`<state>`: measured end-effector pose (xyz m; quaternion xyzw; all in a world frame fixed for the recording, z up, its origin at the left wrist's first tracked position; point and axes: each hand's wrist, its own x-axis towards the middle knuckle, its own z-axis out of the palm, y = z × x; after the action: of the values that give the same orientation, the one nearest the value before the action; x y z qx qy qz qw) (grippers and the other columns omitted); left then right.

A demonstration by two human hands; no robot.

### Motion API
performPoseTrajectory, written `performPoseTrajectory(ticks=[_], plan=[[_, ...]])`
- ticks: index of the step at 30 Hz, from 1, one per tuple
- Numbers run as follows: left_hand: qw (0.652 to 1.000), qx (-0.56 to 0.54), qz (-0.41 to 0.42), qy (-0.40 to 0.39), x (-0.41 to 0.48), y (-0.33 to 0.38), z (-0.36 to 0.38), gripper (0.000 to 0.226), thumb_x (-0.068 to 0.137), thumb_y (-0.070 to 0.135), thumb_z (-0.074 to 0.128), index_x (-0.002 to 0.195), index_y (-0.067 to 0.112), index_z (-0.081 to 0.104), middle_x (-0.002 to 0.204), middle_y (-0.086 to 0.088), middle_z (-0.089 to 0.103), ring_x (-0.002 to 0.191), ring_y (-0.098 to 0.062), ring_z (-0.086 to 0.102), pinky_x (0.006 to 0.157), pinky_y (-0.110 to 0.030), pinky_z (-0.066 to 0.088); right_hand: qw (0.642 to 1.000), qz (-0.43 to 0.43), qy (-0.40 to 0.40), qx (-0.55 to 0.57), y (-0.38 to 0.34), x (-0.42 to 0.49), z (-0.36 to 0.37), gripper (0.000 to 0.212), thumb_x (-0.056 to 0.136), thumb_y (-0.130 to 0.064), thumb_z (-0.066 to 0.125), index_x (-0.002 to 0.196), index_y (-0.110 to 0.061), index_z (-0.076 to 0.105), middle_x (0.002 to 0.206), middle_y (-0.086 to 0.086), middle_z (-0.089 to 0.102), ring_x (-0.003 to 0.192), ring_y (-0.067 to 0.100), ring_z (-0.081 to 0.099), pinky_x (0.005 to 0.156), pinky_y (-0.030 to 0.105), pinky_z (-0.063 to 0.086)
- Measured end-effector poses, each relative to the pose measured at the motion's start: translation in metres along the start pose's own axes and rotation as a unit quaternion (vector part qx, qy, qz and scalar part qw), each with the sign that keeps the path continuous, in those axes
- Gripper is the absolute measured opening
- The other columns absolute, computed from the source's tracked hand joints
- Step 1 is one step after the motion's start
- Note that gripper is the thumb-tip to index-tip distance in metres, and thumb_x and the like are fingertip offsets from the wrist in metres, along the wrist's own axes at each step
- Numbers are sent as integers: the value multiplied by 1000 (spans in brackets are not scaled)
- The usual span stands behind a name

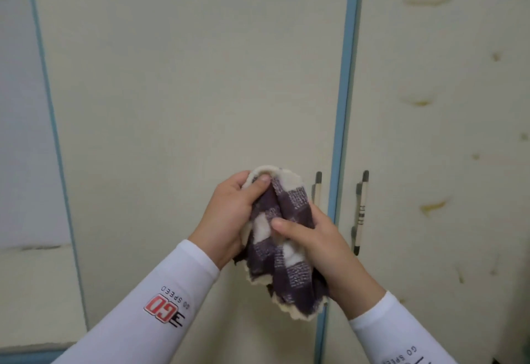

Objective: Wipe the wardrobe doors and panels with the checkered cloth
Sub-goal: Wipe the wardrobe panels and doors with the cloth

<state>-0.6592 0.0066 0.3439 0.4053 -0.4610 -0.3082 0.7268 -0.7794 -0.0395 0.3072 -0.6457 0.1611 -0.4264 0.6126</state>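
Observation:
A purple-and-cream checkered cloth (282, 237) is bunched up between both hands, a little in front of the wardrobe. My left hand (229, 214) grips its upper left side, thumb pressed into the folds. My right hand (321, 246) holds its right side, fingers over the fabric. Behind them stands the cream left wardrobe door (186, 76). The right wardrobe door (436, 139) carries several yellowish smears and spots. A blue strip (345, 91) runs down between the two doors.
Two slim bar handles flank the blue strip, the left handle (317, 188) partly hidden by the cloth and the right handle (360, 211) in full view. A pale panel (23, 105) with a blue edge lies at far left, and a cream ledge (34, 292) below it.

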Motion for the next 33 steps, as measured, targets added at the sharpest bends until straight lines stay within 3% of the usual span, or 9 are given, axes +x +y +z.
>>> performPoseTrajectory(ticks=[3, 7, 11, 13, 17, 20, 24, 29, 33], plan=[[1000, -20, 21, -6, 12, 21, 8, 15, 90, 7, 51, 78, 6, 59, 61, -6, 61, 49, -11, 57, 48, -17, 47, 988, 70, -118, 73, -5, 4, -20, 47, 73, -32, 73, 113, -10, 64, 112, 16, 67, 101, 30, 65, 83, 36, 54], [996, 20, 23, -88, 25, 46, 21, 18, 90, 14, 53, 73, 8, 56, 56, -3, 58, 47, -11, 53, 49, -17, 45, 959, 78, -213, 169, 2, 20, -40, 57, 65, -46, 80, 114, -18, 68, 115, 7, 68, 107, 21, 63, 86, 32, 51], [983, 39, -4, -178, 37, 59, 34, 19, 78, 25, 58, 69, 9, 52, 55, -2, 56, 44, -9, 52, 47, -17, 45, 955, 51, -245, 157, 10, 28, -43, 39, 89, -40, 58, 123, -23, 62, 121, -7, 64, 115, 8, 56, 100, 26, 42], [976, 52, -22, -211, 44, 60, 44, 20, 72, 27, 59, 70, 9, 53, 59, -4, 56, 46, -10, 52, 49, -18, 46, 975, 11, -180, 131, 10, 25, -58, 42, 97, -34, 44, 135, -16, 48, 134, -6, 55, 126, 8, 47, 108, 26, 32], [965, 72, -59, -246, 48, 63, 69, 15, 78, 20, 57, 68, 10, 62, 53, -2, 58, 42, -9, 54, 45, -16, 48, 964, -5, -232, 129, 26, 36, -74, 62, 86, -55, 55, 136, -19, 48, 135, -6, 54, 127, 10, 46, 111, 34, 27], [966, 117, -33, -227, 52, 67, 88, 18, 73, 21, 58, 79, 8, 68, 54, -2, 59, 44, -8, 54, 45, -15, 47, 955, -86, -248, 140, 9, 45, -105, 52, 94, -36, 51, 138, -10, 43, 137, -1, 52, 129, 13, 45, 111, 32, 29], [974, 142, 25, -173, 57, 69, 113, 17, 67, 24, 60, 71, 12, 72, 57, -3, 61, 46, -10, 55, 49, -16, 49, 922, -19, -355, 155, 4, 45, -144, 65, 75, -18, 74, 128, 7, 46, 119, 16, 61, 110, 26, 59, 99, 39, 44], [973, 220, 57, -40, 60, 63, 146, 14, 84, 14, 59, 74, 7, 66, 57, -4, 63, 48, -12, 58, 49, -18, 50, 956, -6, -292, -21, -25, 36, -240, 54, 62, -18, 85, 110, -3, 63, 107, 16, 67, 93, 24, 63, 85, 35, 52], [946, 307, 96, 49, 63, 49, 168, 12, 85, 12, 61, 74, 6, 64, 51, 2, 60, 42, -5, 52, 39, -11, 38, 984, -99, -107, -107, -86, 34, -299, 36, 61, -8, 72, 95, -13, 60, 89, 13, 69, 74, 17, 66, 62, 24, 55]])
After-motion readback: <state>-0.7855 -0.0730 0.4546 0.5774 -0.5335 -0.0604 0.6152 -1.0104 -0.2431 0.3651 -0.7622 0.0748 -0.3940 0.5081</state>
